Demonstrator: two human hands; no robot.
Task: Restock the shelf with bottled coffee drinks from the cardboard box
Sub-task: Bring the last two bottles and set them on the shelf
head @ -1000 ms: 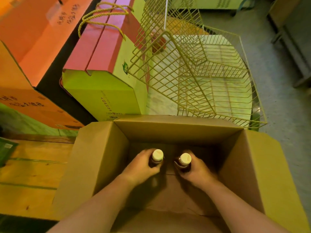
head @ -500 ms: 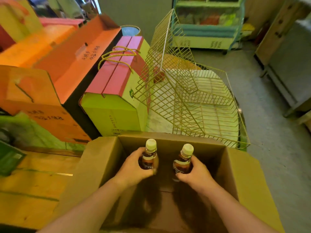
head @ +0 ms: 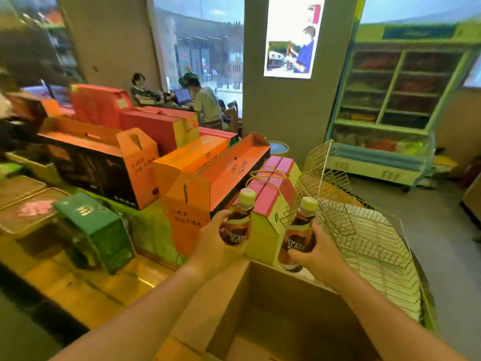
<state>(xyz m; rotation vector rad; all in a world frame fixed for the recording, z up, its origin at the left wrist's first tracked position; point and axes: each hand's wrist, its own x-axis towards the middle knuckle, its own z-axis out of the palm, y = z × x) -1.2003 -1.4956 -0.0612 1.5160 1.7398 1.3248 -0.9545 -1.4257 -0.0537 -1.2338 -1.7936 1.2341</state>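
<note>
My left hand (head: 210, 243) grips a brown coffee bottle (head: 238, 220) with a pale cap, held upright above the far left corner of the open cardboard box (head: 263, 308). A second coffee bottle (head: 299, 235) of the same kind is gripped by my right hand (head: 318, 256), upright over the box's far edge. Both bottles are clear of the box. A wire shelf rack (head: 359, 225) stands just right of the right bottle, its tiers bare.
Orange, red and pink gift cartons (head: 203, 173) crowd the low platform ahead and left, with a green box (head: 96, 227) nearer. A refrigerated display case (head: 390, 113) stands at the back right across open floor. Two people sit by the window (head: 205, 102).
Both hands lifted the two bottles up out of the box. The view tilted up from the box to the shop.
</note>
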